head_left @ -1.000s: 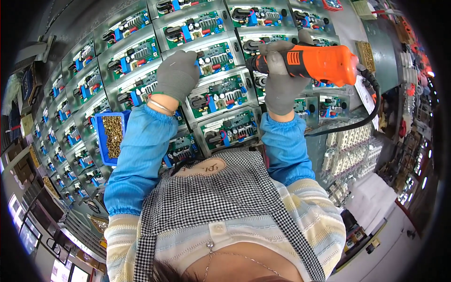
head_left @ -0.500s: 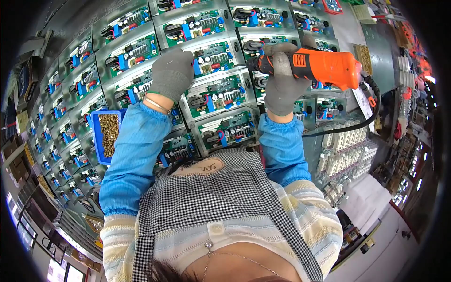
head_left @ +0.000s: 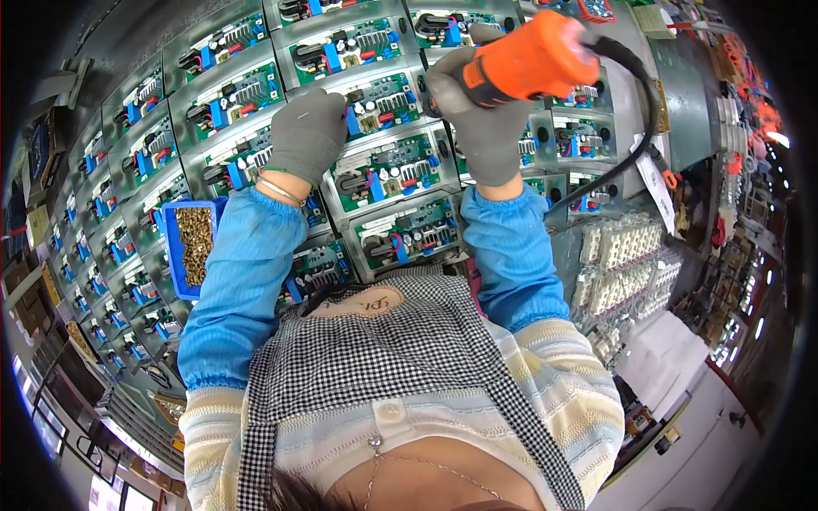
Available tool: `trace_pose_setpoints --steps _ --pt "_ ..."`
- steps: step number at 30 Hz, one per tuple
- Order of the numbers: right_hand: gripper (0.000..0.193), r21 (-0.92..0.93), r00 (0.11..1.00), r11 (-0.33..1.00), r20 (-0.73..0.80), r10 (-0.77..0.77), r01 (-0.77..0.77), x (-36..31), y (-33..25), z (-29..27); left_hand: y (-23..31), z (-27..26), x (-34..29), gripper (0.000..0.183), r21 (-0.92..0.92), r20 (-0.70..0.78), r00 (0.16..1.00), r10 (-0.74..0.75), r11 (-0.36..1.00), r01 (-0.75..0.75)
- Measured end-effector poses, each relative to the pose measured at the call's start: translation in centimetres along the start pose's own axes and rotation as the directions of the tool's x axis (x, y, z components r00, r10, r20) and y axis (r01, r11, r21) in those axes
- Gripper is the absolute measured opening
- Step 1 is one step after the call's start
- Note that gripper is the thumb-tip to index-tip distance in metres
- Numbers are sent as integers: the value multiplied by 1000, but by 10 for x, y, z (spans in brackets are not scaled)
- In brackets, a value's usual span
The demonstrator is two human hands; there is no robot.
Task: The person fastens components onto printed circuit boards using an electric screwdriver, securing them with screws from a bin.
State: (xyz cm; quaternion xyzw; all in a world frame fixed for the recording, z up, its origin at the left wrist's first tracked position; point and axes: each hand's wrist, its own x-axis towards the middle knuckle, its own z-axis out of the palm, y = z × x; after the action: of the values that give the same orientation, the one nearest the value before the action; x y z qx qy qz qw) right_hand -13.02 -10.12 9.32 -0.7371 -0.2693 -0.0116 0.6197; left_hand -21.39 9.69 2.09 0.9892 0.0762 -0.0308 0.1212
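My right hand (head_left: pixel 490 136), in a grey glove, is wrapped round an orange and black electric screwdriver (head_left: pixel 535 58). The tool is tilted, its back end and black cable (head_left: pixel 652 106) raised toward me; its tip is hidden. My left hand (head_left: pixel 307 132), also gloved, is closed over the left end of a green circuit board (head_left: pixel 383 104) in a metal tray. Whatever its fingers hold is hidden. Just nearer to me lies another board (head_left: pixel 396 173) with a blue part, silver fins and black coiled leads.
Rows of similar metal trays with boards cover the bench. A blue bin (head_left: pixel 176 255) of small brass-coloured screws (head_left: pixel 198 238) stands beside my left forearm. White plastic parts (head_left: pixel 626 247) sit in rows at the right, near a paper sheet (head_left: pixel 654 183).
My right hand has drawn left and slightly up. The screwdriver has swung from lying nearly level to its back end raised, lifting the cable. My left hand has barely moved.
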Motion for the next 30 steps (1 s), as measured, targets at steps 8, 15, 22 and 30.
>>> trace_pose_setpoints --steps 8,15,22,30 --pt "28 264 996 964 90 0 -24 9 3 -2 1 -15 -3 19 -46 12 1000 1 999 -1" --pt "73 632 972 745 -213 -99 215 22 -35 -16 7 -27 -9 53 -732 301 947 114 -608 306" --pt "68 601 923 749 -384 -34 278 18 -38 -8 9 7 -16 34 -486 312 923 224 -798 357" --pt "66 643 928 715 -372 -21 273 15 -37 -5 15 1 -18 33 -360 346 904 251 -854 375"
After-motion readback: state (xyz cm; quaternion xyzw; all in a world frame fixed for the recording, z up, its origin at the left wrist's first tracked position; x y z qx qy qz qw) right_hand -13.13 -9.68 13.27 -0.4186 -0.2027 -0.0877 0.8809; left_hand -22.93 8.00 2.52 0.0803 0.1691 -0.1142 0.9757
